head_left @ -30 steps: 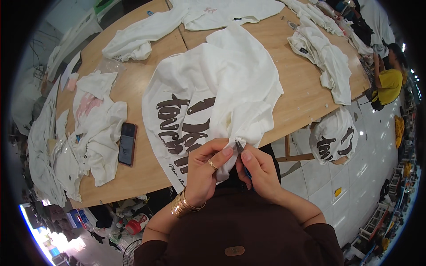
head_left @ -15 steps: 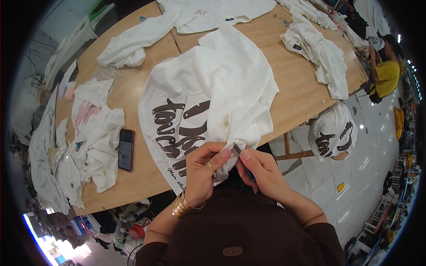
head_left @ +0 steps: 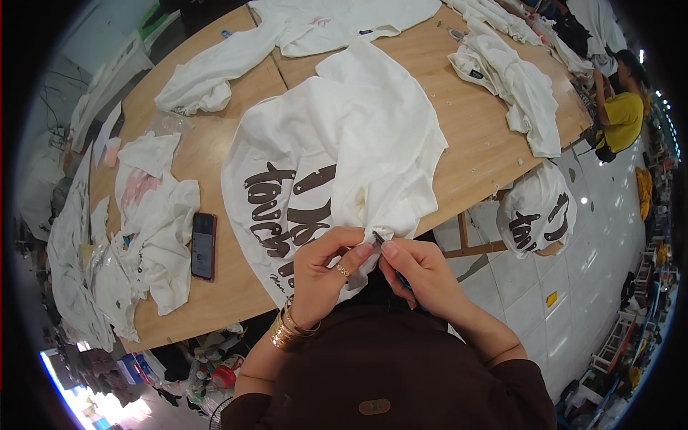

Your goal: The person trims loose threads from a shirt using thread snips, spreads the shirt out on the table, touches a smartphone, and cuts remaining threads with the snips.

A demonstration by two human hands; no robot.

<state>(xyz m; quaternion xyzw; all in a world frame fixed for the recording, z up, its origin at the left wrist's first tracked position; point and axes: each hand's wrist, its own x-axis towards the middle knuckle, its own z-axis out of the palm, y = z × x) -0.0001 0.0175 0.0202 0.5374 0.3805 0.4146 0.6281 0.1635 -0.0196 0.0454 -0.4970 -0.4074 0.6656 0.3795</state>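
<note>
A white garment (head_left: 380,122) with large dark brown lettering lies bunched over the near edge of the table, its lower part gathered in my hands. My left hand (head_left: 330,269), with a ring and gold bangles, pinches a fold of the cloth between thumb and fingers. Closed around thread snips (head_left: 378,238), my right hand (head_left: 423,271) has their dark metal tip against that fold. A bit of blue handle shows below the right fingers; most of the snips is hidden. Both hands are almost touching, just in front of my body.
The wooden table (head_left: 229,308) bears a phone (head_left: 203,246), white cloth pieces (head_left: 154,215) at left, a white garment (head_left: 315,29) at the far side and another garment (head_left: 512,86) at right. A lettered white bundle (head_left: 537,215) sits beyond the right edge. A person in yellow (head_left: 622,115) stands far right.
Both hands have shifted slightly left, and the tip of the snips has moved a little left and deeper into the pinched fold. The garment otherwise lies much the same.
</note>
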